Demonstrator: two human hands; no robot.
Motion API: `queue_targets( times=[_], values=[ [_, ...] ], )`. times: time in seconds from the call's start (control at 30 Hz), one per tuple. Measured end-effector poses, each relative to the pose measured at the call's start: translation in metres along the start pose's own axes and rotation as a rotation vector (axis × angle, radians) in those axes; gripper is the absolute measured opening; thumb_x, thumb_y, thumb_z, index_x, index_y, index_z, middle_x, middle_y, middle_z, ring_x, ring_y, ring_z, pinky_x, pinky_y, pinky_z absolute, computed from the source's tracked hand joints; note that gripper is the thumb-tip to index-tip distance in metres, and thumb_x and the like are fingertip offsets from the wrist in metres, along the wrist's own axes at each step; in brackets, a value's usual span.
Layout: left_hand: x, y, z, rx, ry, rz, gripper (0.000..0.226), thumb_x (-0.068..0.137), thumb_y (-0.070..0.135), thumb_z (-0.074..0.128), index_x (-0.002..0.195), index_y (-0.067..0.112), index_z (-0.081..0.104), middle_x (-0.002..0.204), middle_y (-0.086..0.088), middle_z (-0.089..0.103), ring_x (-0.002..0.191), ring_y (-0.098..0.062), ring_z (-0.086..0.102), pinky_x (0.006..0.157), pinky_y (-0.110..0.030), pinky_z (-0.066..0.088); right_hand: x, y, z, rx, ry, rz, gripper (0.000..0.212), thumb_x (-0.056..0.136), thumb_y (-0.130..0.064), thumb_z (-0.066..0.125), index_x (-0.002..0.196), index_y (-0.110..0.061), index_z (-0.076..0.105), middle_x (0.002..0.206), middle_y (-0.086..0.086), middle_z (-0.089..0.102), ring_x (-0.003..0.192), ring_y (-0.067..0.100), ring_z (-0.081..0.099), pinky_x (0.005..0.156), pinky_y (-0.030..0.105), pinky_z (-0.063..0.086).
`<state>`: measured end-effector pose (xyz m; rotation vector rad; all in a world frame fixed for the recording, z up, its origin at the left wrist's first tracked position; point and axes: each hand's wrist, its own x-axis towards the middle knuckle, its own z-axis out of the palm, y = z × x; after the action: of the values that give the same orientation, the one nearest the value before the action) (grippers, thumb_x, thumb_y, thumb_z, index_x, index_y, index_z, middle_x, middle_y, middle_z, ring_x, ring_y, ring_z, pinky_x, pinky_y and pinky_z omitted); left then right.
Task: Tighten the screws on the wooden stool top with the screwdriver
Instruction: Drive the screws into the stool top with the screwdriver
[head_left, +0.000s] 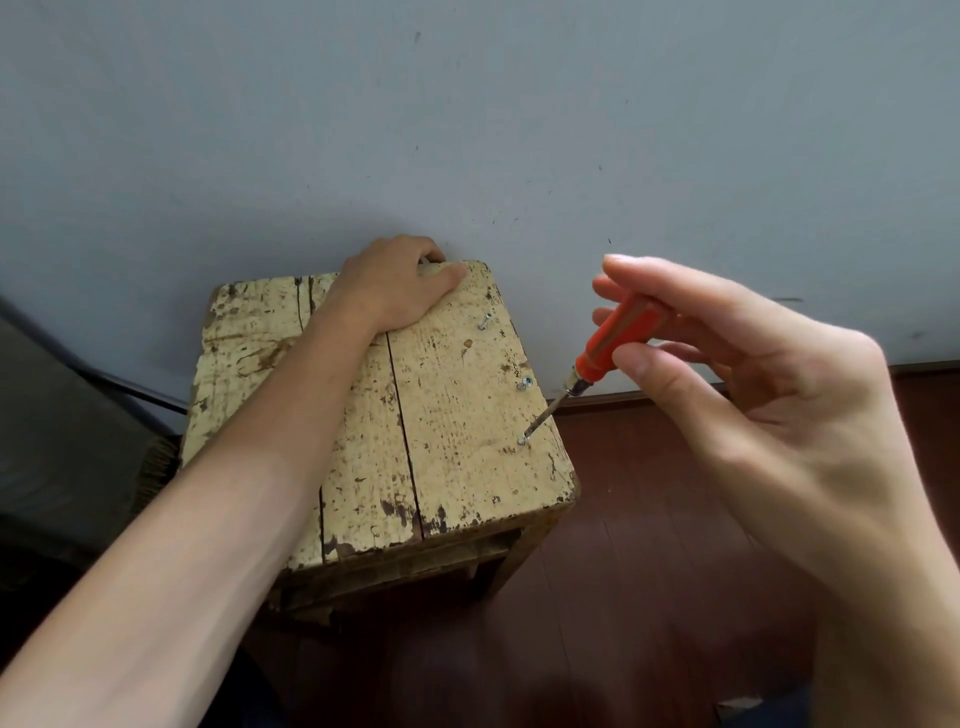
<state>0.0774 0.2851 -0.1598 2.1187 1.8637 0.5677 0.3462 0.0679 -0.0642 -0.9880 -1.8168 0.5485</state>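
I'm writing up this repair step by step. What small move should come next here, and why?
Probably twist the screwdriver clockwise with the right hand: its tip sits on the nearest screw, whose head seems raised, while the left hand grips the stool top at its far edge.

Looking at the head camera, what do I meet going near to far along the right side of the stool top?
Near screw, with the screwdriver tip on it → middle screw → far screw → left hand gripping the stool top.

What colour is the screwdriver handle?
The screwdriver handle is orange, seen in the head view.
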Motion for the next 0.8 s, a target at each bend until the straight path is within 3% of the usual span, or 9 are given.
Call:
queue_targets(
  times=[0.33,0.47,0.53,0.63,0.8],
  values=[
    [0.0,0.0,0.0,0.006,0.001,0.009,0.06,0.086,0.081,0.044,0.118,0.036,0.068,0.129,0.005,0.067,0.118,-0.024,0.06,0.084,-0.037,0.039,0.001,-0.001,0.005,-0.04,0.075,-0.009,0.042,0.095,-0.013,0.083,0.131,-0.031,0.071,0.105,-0.005,0.078,0.099,0.022,0.079,0.086,0.043,0.06],
    [0.0,0.001,-0.001,0.009,-0.003,0.0,0.06,0.085,0.081,0.044,0.118,0.036,0.068,0.128,0.006,0.067,0.116,-0.023,0.06,0.085,-0.037,0.04,0.003,-0.003,0.004,-0.095,0.068,-0.044,0.036,0.096,-0.015,0.081,0.129,-0.029,0.073,0.106,-0.004,0.077,0.1,0.019,0.077,0.084,0.025,0.054],
    [-0.001,0.001,-0.001,0.003,-0.002,-0.004,0.058,0.087,0.079,0.046,0.117,0.036,0.068,0.127,0.006,0.067,0.116,-0.023,0.06,0.086,-0.037,0.04,0.003,-0.003,0.003,-0.105,0.052,-0.046,0.038,0.097,-0.015,0.079,0.131,-0.029,0.072,0.109,-0.007,0.077,0.105,0.02,0.075,0.085,0.023,0.053],
    [-0.001,0.002,-0.002,-0.002,-0.008,-0.009,0.056,0.088,0.078,0.047,0.117,0.035,0.068,0.126,0.006,0.067,0.115,-0.022,0.06,0.087,-0.037,0.042,0.001,-0.003,-0.003,-0.038,-0.025,-0.018,0.046,0.1,-0.008,0.073,0.141,-0.028,0.067,0.121,-0.008,0.075,0.116,0.022,0.075,0.092,0.031,0.059],
    [-0.002,0.004,-0.004,-0.009,-0.015,-0.004,0.057,0.088,0.077,0.047,0.119,0.035,0.068,0.127,0.005,0.067,0.116,-0.023,0.06,0.095,-0.042,0.047,-0.001,-0.001,-0.009,0.003,-0.031,0.02,0.044,0.1,-0.01,0.073,0.14,-0.029,0.069,0.122,-0.01,0.078,0.113,0.017,0.077,0.096,0.035,0.06]
  ],
)
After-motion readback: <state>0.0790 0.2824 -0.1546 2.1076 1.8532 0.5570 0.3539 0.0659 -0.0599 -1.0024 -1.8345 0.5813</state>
